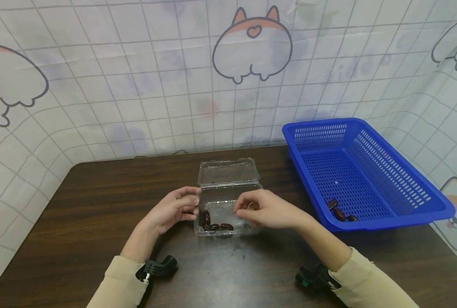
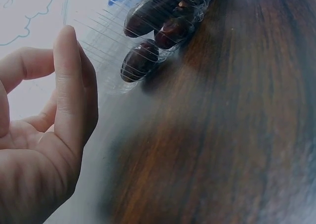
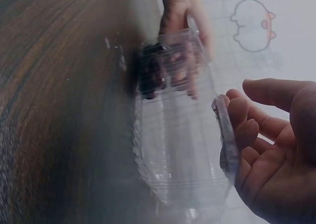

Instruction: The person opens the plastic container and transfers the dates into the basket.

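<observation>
A clear plastic clamshell box (image 1: 216, 205) stands on the table with its lid (image 1: 228, 172) folded back. Several dark, glossy dates (image 1: 226, 226) lie along its front left; the left wrist view shows the dates (image 2: 140, 61) through the wall. My left hand (image 1: 176, 208) is at the box's left side, fingertips touching or very near the rim. Over the box's right part is my right hand (image 1: 268, 209), fingers bent. In the right wrist view the right hand (image 3: 276, 150) is beside the rim, thumb apart from the fingers, no date visible between them.
To the right stands a blue perforated plastic basket (image 1: 309, 179), with a few dates (image 1: 339, 214) in its near left corner. The dark wooden table (image 1: 78, 231) meets a patterned wall covering (image 1: 166, 107) at the back.
</observation>
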Demonstrator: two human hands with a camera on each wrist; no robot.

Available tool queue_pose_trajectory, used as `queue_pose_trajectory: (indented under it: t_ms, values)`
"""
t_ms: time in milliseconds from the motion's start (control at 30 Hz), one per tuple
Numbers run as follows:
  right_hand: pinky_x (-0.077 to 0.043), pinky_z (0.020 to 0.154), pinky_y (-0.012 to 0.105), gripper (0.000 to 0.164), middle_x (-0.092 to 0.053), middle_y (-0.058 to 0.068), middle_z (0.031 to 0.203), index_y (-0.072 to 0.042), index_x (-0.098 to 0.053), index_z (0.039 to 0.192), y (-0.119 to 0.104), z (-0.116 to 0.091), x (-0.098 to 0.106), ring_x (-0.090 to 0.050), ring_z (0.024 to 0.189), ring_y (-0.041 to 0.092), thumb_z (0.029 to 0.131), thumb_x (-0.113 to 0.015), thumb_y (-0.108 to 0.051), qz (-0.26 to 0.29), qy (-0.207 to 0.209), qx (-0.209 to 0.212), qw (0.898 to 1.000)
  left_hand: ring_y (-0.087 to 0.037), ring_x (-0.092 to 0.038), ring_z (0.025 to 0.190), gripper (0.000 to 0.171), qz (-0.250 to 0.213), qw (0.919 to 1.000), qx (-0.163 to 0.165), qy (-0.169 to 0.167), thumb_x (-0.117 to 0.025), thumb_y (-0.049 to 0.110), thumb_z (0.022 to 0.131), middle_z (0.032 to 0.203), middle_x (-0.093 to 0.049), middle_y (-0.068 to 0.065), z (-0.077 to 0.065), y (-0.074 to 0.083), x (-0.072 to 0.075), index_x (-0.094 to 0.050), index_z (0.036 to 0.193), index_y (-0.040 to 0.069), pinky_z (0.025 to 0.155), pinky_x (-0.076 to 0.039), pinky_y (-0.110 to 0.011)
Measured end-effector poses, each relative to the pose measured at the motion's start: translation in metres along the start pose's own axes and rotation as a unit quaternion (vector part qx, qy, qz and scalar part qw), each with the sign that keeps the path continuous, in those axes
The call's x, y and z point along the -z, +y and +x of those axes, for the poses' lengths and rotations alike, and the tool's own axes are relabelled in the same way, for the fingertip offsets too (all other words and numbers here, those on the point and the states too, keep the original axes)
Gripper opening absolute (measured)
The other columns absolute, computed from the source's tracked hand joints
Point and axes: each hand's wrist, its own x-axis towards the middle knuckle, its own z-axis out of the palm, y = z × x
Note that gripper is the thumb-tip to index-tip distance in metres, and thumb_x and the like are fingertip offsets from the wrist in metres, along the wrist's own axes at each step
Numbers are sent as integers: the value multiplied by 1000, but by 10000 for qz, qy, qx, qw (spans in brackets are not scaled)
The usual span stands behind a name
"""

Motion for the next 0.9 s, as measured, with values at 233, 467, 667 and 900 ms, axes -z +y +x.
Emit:
queue_pose_trajectory:
  t_ms: [233, 467, 667, 900]
  values:
    - [-47, 52, 28, 17, -67, 13, 91, -7, -72, 112, 4, 9, -7, -54, 58, 12, 105, -62, -20, 10, -166, 147, 9998, -13, -65, 74, 52, -15, 10000, -26, -26, -60, 7, 103, 87, -61, -3, 0, -1, 1, -37, 148, -4, 73, -60, -28]
    - [-55, 57, 32, 15, -70, 15, 96, -6, -72, 109, 4, 14, -10, -61, 61, 15, 104, -63, -17, -69, -149, 140, 9998, -13, -65, 74, 51, 3, 10000, -1, 14, -60, 6, 102, 87, -61, -3, 1, -1, 0, -38, 147, -4, 72, -60, -29]
    - [-55, 57, 32, 14, -70, 14, 94, -6, -72, 109, 3, 18, -12, -62, 61, 15, 103, -63, -15, -123, -152, 51, 9998, -14, -65, 74, 50, 15, 10000, 36, 45, -59, 6, 103, 87, -60, -4, 1, 0, -1, -38, 148, -2, 72, -60, -29]
    - [-55, 56, 31, 13, -70, 12, 93, -6, -72, 109, 3, 21, -14, -63, 61, 16, 103, -64, -15, -274, -219, -62, 9994, -14, -65, 73, 49, 10, 10000, 29, 41, -57, 5, 104, 86, -59, -5, 1, -1, 0, -38, 148, -3, 72, -60, -28]
